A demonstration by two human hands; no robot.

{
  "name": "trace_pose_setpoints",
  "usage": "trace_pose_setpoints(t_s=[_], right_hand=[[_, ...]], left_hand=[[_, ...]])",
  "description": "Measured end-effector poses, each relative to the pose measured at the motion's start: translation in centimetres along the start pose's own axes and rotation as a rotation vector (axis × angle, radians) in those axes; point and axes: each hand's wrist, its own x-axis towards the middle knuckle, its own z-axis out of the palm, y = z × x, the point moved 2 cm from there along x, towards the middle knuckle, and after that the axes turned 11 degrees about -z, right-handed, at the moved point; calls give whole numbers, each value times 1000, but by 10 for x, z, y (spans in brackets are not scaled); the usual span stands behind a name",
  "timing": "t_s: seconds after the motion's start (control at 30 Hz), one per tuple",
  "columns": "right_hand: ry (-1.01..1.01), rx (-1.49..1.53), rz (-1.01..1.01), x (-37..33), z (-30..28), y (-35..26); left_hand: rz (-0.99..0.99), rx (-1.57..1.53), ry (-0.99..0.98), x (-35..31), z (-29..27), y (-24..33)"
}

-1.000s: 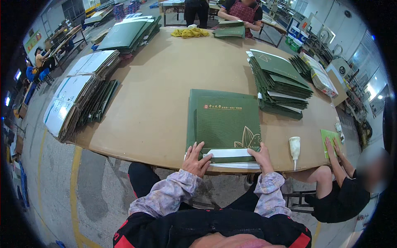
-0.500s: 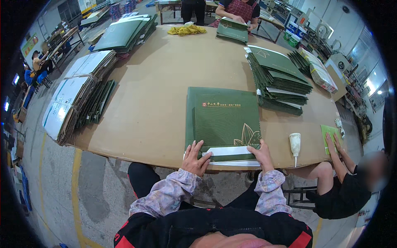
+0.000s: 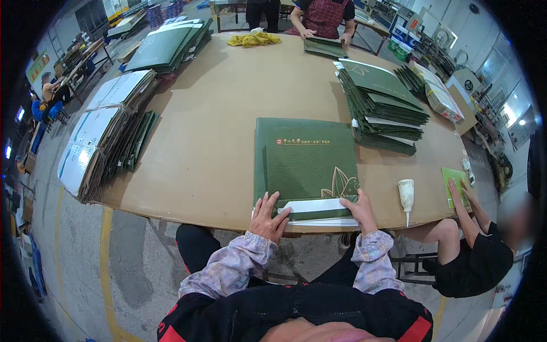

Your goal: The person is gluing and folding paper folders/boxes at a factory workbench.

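In front of me, near the table's edge, lies a flat green paper bag [image 3: 307,162] with gold print and a gold flower outline. Its lower end carries a folded strip with a white band [image 3: 313,206]. Underneath are more green sheets, their white edges showing at the front. My left hand [image 3: 268,219] rests on the bag's lower left corner, fingers spread, thumb at the white band's end. At the lower right corner is my right hand [image 3: 361,212], its thumb on the band and its fingers stretched along the bag's side.
To the right stand a white glue bottle [image 3: 406,195] and a tall pile of green bags [image 3: 384,108]. Tied cardboard bundles [image 3: 108,125] and green sheets [image 3: 168,45] lie left. A yellow cloth [image 3: 254,39] is at the back. Co-workers sit right and stand across.
My hands stay almost in place on the bag. Across the table, the co-worker's green bag has been tipped down flatter. The seated person's hands at the right have shifted slightly.
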Motion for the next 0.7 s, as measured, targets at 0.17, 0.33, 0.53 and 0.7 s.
trace_pose_setpoints(t_s=[0.17,0.33,0.53,0.7], right_hand=[[7,22,2,3,2,14],[-17,23,14,1,-1,1],[7,-88,6,-3,-6,-13],[4,-43,12,3,-10,14]], left_hand=[[12,1,11,1,2,0],[18,5,18,0,3,-3],[23,1,21,1,3,-1],[39,-19,25,5,9,4]])
